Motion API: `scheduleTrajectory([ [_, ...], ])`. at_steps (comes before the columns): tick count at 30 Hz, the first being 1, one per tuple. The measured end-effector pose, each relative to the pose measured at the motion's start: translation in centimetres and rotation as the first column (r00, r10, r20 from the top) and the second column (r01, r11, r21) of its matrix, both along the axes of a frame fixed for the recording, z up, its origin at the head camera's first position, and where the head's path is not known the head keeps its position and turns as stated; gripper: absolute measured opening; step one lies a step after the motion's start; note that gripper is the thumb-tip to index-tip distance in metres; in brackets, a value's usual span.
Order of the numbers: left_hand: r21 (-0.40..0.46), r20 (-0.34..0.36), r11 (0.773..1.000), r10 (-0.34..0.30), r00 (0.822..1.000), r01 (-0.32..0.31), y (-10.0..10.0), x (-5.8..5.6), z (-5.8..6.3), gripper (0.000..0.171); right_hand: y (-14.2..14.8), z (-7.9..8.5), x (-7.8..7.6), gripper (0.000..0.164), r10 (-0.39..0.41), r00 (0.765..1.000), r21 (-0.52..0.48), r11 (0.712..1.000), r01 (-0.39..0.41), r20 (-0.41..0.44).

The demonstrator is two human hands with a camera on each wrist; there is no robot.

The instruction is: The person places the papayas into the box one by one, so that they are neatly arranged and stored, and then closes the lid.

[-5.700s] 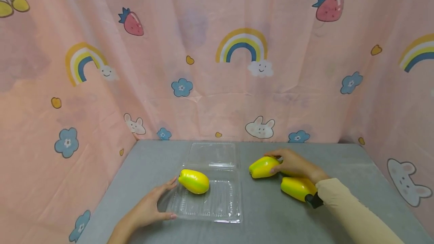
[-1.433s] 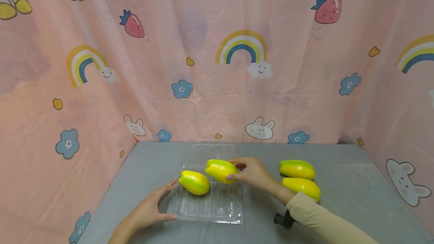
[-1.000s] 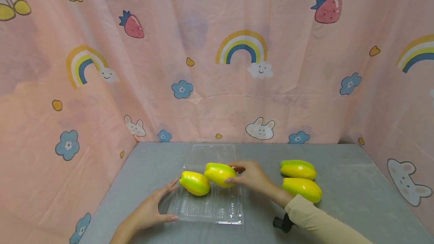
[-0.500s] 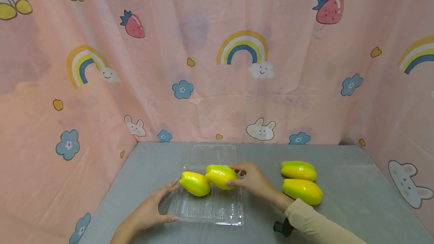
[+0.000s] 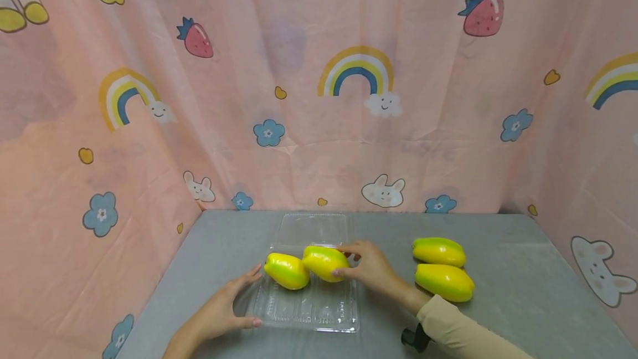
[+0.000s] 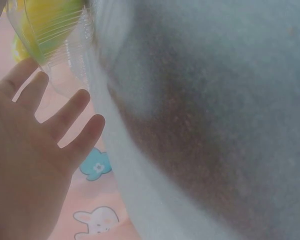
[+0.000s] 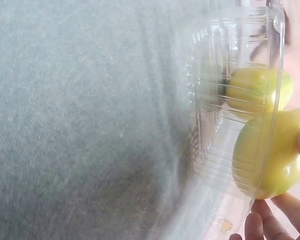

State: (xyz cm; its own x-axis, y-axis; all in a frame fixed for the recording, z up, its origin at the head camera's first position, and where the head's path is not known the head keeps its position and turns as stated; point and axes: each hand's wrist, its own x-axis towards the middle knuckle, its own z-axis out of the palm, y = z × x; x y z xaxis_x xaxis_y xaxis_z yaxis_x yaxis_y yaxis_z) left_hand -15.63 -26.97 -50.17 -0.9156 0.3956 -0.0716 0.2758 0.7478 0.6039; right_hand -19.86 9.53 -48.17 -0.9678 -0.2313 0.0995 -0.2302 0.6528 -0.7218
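Observation:
A clear plastic clamshell box (image 5: 339, 314) lies with its lid (image 5: 315, 228) folded back on the grey table. One yellow-green papaya (image 5: 285, 271) rests in the box at its left. My right hand (image 5: 375, 269) holds a second papaya (image 5: 324, 262) by its right end, in the back right of the box, its left tip against the first one. In the right wrist view the held papaya (image 7: 270, 155) shows partly through the box wall, thumb and fingers around it. My left hand (image 5: 219, 308) spreads its fingers and thumb along the box's left side; the left wrist view shows its fingertips (image 6: 82, 97) close to the wall.
Two more papayas, one farther back (image 5: 438, 251) and one nearer (image 5: 444, 282), lie side by side to the right of the box. A black object (image 5: 416, 338) shows beside the right sleeve (image 5: 463, 326). A pink printed curtain (image 5: 319, 159) encloses the back and sides.
My right hand has picked a papaya from the group at right and carried it left over the box. In the last second it has lowered slightly. The left hand stays put.

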Motion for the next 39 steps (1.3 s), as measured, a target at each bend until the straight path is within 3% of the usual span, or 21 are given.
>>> scheduleTrajectory([
  [16, 0.009, 0.008, 1.000, 0.002, 1.000, -0.002, 0.1, 0.0, 0.0, 0.096, -0.3, -0.7, 0.4, 0.055, 0.024, 0.998, 0.022, 0.999, -0.023, -0.053],
  [32, 0.009, -0.012, 1.000, -0.015, 1.000, 0.015, -0.2, 0.1, -0.2, 0.096, -0.5, -1.5, 0.8, 0.060, 0.059, 0.979, 0.138, 0.990, -0.033, -0.195],
  [39, 0.030, -0.007, 0.999, -0.026, 1.000, 0.026, -0.2, 0.1, -0.2, 0.095, -0.5, -1.5, 0.8, 0.057, 0.072, 0.974, 0.165, 0.986, -0.036, -0.217],
])
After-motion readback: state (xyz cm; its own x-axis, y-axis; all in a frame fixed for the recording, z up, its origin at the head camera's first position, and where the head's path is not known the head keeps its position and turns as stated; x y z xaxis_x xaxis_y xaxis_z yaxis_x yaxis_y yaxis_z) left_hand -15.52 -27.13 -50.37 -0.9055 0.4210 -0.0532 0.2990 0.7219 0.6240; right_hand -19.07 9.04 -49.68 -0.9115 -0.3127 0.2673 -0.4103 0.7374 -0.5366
